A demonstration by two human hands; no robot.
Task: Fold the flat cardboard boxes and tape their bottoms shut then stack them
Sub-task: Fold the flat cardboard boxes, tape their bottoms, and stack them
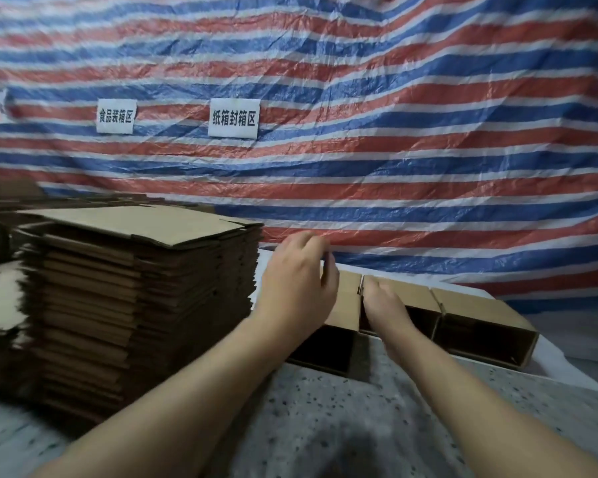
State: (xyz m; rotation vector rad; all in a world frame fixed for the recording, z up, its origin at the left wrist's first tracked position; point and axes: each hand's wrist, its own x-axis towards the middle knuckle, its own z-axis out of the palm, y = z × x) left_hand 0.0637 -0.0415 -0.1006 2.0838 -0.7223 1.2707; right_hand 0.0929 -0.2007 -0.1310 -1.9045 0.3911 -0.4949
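Three folded boxes (pixel 428 315) lie in a row on the speckled counter (pixel 325 426), open sides facing the person, right of a tall stack of flat cardboard (pixel 135 298). The left hand (pixel 297 288) rests on the leftmost box, its grip loose and fingers relaxed. The right hand (pixel 385 307) touches the middle box with straight fingers. A striped tarp (pixel 359 150) hangs behind.

Matt brown cardboard boxes (pixel 411 298), crinkly glossy plastic tarp (pixel 359 167), speckled stone-like floor (pixel 325 408).
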